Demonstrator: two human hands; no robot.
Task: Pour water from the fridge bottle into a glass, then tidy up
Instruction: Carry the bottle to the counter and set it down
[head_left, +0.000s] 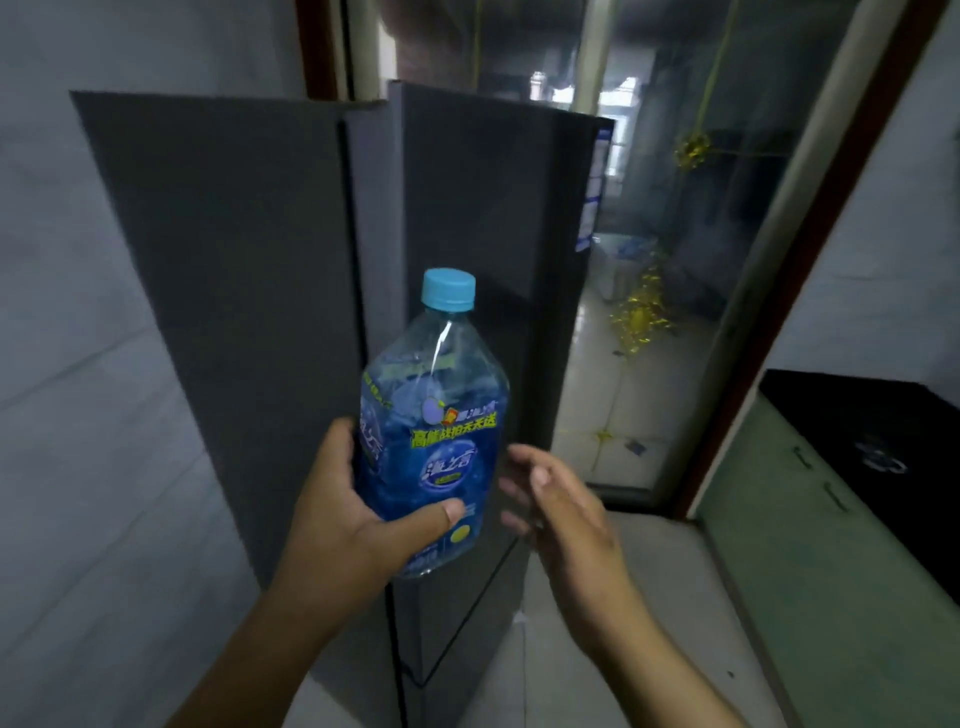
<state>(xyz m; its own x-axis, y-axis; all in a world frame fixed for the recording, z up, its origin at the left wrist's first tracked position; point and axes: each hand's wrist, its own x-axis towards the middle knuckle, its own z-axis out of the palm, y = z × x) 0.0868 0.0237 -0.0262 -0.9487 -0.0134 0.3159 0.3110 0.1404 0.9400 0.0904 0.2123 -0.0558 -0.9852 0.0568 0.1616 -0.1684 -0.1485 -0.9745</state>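
Note:
A clear plastic bottle (434, 415) with a blue label and a light blue cap stands upright in my left hand (345, 512), which grips its lower half. The cap is on. My right hand (558, 499) hovers just right of the bottle, fingers spread, holding nothing, close to the dark grey fridge door (488, 234). The fridge fills the middle of the view; its doors look shut, and a side panel (223, 291) runs off to the left. No glass is in sight.
A pale tiled wall (78, 415) is on the left. Right of the fridge is a glass door (701, 260) in a dark red frame, with gold streamers on it. A green cabinet with a black countertop (883, 431) stands at the right. Light floor tiles lie below.

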